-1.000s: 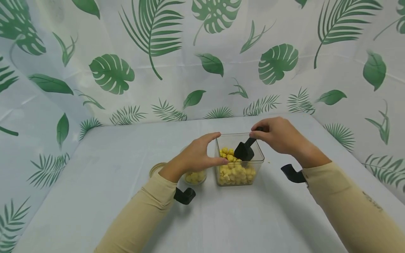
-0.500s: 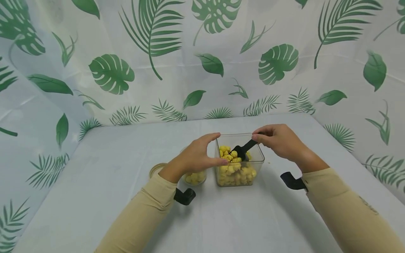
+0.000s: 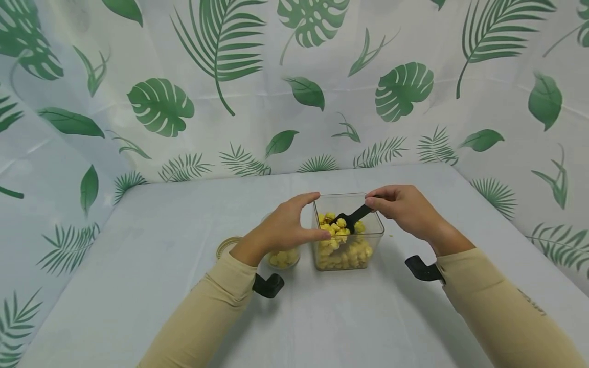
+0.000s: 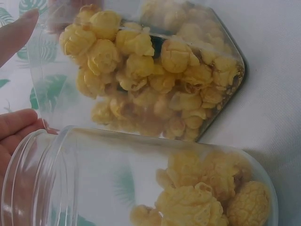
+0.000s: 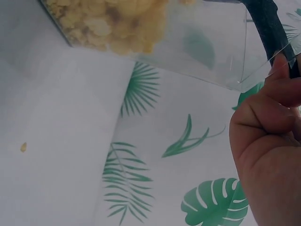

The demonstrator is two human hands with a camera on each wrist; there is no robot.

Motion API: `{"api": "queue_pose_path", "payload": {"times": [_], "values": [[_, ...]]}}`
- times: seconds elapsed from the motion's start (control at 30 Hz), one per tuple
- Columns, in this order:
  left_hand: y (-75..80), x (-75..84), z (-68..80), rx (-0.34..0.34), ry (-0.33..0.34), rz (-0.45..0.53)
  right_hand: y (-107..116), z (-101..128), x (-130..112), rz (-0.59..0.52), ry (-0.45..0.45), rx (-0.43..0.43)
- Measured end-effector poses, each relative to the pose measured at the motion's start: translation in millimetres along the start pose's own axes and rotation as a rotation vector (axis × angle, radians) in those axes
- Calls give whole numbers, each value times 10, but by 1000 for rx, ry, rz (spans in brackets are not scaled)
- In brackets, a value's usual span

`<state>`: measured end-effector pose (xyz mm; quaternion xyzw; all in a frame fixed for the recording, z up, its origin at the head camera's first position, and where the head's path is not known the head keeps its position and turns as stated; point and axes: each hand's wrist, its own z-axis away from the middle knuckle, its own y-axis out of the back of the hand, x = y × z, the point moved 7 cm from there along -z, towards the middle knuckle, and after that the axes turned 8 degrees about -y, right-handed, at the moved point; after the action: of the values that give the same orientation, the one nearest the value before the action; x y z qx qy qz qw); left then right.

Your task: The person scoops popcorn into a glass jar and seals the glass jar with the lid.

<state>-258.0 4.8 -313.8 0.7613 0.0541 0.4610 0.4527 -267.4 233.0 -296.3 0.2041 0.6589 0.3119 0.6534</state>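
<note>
Head view high, facing down-forward; wrist views close, low; all share popcorn container [image 3: 348,240]

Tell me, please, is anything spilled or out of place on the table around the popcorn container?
Yes, slightly. One small yellow crumb lies loose on the white table, to the right of the clear square container. The rest of the popcorn is inside it.

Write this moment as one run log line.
right hand: holds black scoop in popcorn | left hand: steadies square container
</note>
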Motion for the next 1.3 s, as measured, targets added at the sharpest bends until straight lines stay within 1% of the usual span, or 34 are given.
{"api": "queue_pose_path", "payload": {"times": [0.1, 0.27, 0.43, 0.57, 0.73, 0.87, 1.03, 1.2, 1.3], "values": [[-2, -3, -4, -2, -1, 1, 14, 9, 41, -24, -22, 8], [-6, -6, -1, -7, 2, 3, 44, 4, 121, -104, -58, 11], [-1, -1, 6, -4, 0, 0, 79, -13, 178, -159, -80, 60], [-1, 0, 8, -6, -4, -4, 95, -7, 195, -251, -80, 77], [-2, -4, 2, -4, -8, 0, 53, -4, 194, -369, -60, 47], [2, -3, 5, -5, -4, 1, 1, -10, 187, -364, -41, 46], [-2, -9, 6, -9, 5, -3, -37, -27, 186, -319, -52, 56], [-11, -13, -3, -12, 3, -13, 9, -24, 222, -343, -45, 62], [-8, -11, -5, -11, 2, -19, 32, -18, 259, -396, -47, 61]]}}
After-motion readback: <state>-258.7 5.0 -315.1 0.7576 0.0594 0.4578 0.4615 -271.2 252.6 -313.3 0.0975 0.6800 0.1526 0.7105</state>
